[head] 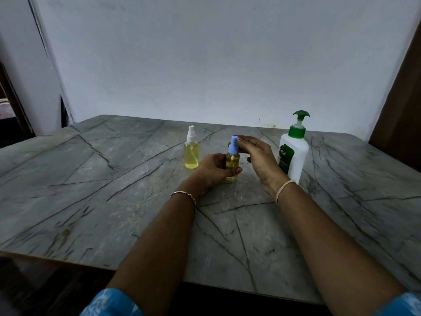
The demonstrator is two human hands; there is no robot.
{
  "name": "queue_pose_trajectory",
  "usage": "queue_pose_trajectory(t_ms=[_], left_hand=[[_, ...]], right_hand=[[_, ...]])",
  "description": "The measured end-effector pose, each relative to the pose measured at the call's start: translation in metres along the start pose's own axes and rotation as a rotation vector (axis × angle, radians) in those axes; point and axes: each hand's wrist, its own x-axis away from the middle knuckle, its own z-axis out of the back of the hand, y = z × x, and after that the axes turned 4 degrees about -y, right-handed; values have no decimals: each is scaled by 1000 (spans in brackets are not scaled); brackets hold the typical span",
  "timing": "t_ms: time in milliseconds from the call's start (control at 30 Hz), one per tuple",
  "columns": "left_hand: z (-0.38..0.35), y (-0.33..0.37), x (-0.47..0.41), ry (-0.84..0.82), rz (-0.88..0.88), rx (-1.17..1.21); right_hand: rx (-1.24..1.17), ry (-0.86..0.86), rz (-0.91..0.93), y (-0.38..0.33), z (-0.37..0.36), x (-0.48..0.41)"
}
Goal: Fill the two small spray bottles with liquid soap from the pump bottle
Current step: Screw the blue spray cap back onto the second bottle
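Note:
A small spray bottle with a blue top (232,159), full of yellow liquid, stands on the grey marbled table (114,190). My left hand (213,171) wraps around its body. My right hand (256,156) has its fingertips on the blue spray head. To the left stands a second small spray bottle with a white top (191,153), also holding yellow liquid, untouched. The white pump bottle with a green pump (293,151) stands just right of my right hand.
A pale wall rises directly behind the table. A dark wooden panel (401,124) stands at the right edge, and a dark doorway (13,110) lies at the left. The table's front edge runs below my forearms.

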Motion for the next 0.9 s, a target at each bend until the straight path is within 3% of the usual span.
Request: queue_pose_trajectory(t_ms=[500,900], left_hand=[[0,4,2,-10,10,1],[1,2,2,-22,12,25]], right_hand=[[71,-96,42,5,3,-3],[142,-73,116,11,5,-7]])
